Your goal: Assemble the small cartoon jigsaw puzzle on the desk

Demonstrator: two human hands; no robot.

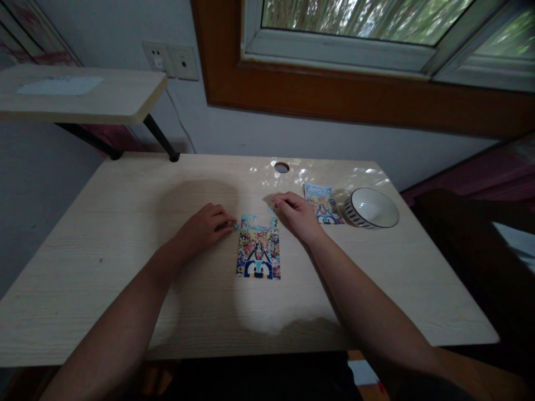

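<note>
A small jigsaw puzzle (258, 250) lies on the table in front of me, mostly assembled, with a blue cartoon dog's face at its bottom and a gap along its top edge. My left hand (209, 225) rests at its upper left, fingers curled in, with a light-blue puzzle piece (236, 227) at the fingertips. Above the puzzle's upper right corner, my right hand (296, 214) has thumb and forefinger pinched together; what they hold is too small to make out. Another small light-blue puzzle piece (271, 210) shows just below those fingertips.
Right of my right hand lies a printed picture card (328, 207) with the same design. Beside it stands a white bowl (371, 209) with dark stripes. The pale wooden table (200, 312) has a cable hole (282, 167) and a raised shelf (121, 100) at left.
</note>
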